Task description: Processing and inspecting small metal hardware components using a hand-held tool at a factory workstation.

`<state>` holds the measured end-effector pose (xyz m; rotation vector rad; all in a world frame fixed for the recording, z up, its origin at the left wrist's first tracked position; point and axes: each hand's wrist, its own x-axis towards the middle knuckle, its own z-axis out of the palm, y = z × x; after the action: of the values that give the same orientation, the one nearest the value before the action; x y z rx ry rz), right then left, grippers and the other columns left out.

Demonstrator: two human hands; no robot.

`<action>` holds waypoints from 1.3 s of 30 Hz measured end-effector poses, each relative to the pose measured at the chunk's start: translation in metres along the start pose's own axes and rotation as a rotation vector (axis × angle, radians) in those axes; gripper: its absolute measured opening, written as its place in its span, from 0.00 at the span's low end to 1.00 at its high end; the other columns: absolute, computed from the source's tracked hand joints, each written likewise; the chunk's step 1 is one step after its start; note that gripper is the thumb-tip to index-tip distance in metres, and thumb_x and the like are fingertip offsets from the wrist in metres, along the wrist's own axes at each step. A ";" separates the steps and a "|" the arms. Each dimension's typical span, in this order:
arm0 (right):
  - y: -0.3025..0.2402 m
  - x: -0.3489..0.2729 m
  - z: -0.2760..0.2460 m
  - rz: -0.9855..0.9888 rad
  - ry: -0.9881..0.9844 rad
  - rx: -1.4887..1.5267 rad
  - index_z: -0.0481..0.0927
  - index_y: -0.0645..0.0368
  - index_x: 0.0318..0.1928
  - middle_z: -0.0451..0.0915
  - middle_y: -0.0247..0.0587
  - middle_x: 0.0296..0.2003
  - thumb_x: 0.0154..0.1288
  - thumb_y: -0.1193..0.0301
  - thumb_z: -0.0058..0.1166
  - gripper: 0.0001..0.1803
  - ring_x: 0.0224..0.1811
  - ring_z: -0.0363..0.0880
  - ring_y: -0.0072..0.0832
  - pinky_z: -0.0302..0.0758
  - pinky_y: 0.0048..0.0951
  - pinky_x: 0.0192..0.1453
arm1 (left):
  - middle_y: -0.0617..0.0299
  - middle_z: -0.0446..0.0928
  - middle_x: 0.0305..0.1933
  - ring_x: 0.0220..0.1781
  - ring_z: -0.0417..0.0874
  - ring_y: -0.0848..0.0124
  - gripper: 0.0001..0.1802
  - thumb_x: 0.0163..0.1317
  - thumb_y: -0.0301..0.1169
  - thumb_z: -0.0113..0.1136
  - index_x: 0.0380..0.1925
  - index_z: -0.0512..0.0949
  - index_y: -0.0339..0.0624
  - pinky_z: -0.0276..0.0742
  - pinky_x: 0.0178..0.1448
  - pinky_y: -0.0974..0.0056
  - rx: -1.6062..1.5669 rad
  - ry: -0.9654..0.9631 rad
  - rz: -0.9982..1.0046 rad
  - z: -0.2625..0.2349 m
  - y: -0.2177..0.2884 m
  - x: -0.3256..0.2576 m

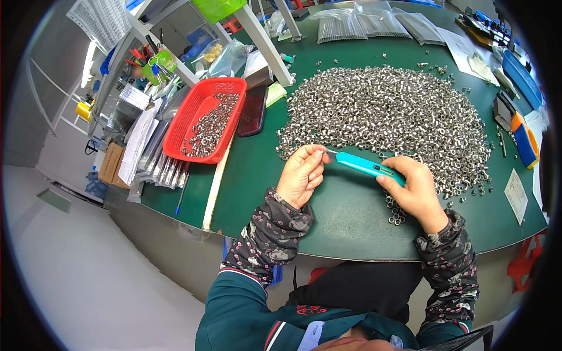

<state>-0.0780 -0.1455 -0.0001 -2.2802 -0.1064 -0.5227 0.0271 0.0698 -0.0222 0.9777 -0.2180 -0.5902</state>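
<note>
My right hand (pixel 414 188) grips a teal utility knife (pixel 369 167) with a dark slider on its side. The knife's thin metal tip points left, to the fingertips of my left hand (pixel 302 174). Thumb and forefinger of that hand are pinched together at the tip; whatever they hold is too small to make out. Just beyond both hands a wide heap of small shiny metal rings (pixel 386 111) covers the green tabletop (pixel 345 219). A few rings lie loose by my right wrist.
To the left, a red perforated basket (pixel 171 137) holds more rings, with a dark phone (pixel 253 111) beside it. Bagged metal parts (pixel 339 26) lie along the far edge. An orange-and-blue tool (pixel 525 140) and a paper label (pixel 515 196) are at the right.
</note>
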 end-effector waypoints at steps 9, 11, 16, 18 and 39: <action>0.000 0.000 0.000 0.004 -0.018 0.021 0.79 0.62 0.34 0.77 0.46 0.27 0.50 0.65 0.58 0.14 0.26 0.77 0.40 0.72 0.34 0.31 | 0.66 0.69 0.29 0.17 0.58 0.86 0.07 0.63 0.29 0.49 0.38 0.72 0.38 0.52 0.16 0.80 -0.005 0.026 -0.003 -0.001 0.000 0.001; -0.001 0.000 0.000 0.019 -0.032 0.025 0.79 0.62 0.34 0.77 0.46 0.27 0.50 0.65 0.58 0.14 0.26 0.77 0.40 0.72 0.34 0.31 | 0.66 0.69 0.29 0.16 0.57 0.86 0.07 0.63 0.29 0.49 0.38 0.72 0.38 0.52 0.16 0.80 0.009 0.038 -0.004 0.000 0.000 0.001; -0.003 0.000 -0.001 0.037 -0.058 0.039 0.79 0.63 0.34 0.78 0.47 0.27 0.50 0.65 0.58 0.14 0.26 0.77 0.40 0.72 0.33 0.31 | 0.67 0.70 0.27 0.15 0.57 0.87 0.06 0.62 0.26 0.51 0.38 0.72 0.39 0.51 0.16 0.80 0.033 0.018 0.024 -0.002 -0.001 0.001; -0.003 0.000 -0.001 0.034 -0.051 0.043 0.79 0.63 0.33 0.77 0.47 0.26 0.50 0.65 0.58 0.14 0.26 0.77 0.40 0.72 0.33 0.31 | 0.67 0.70 0.27 0.16 0.57 0.86 0.06 0.62 0.26 0.51 0.38 0.72 0.39 0.51 0.15 0.80 0.035 0.013 0.029 -0.003 -0.001 0.001; 0.000 0.000 -0.001 0.035 -0.050 0.041 0.79 0.63 0.33 0.77 0.46 0.24 0.51 0.64 0.57 0.14 0.24 0.76 0.39 0.71 0.33 0.28 | 0.65 0.74 0.29 0.16 0.59 0.87 0.06 0.59 0.24 0.55 0.37 0.74 0.37 0.52 0.16 0.79 0.240 0.046 0.225 0.001 -0.005 -0.001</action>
<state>-0.0788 -0.1461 0.0008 -2.2516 -0.1001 -0.4419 0.0241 0.0672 -0.0254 1.1789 -0.3584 -0.3397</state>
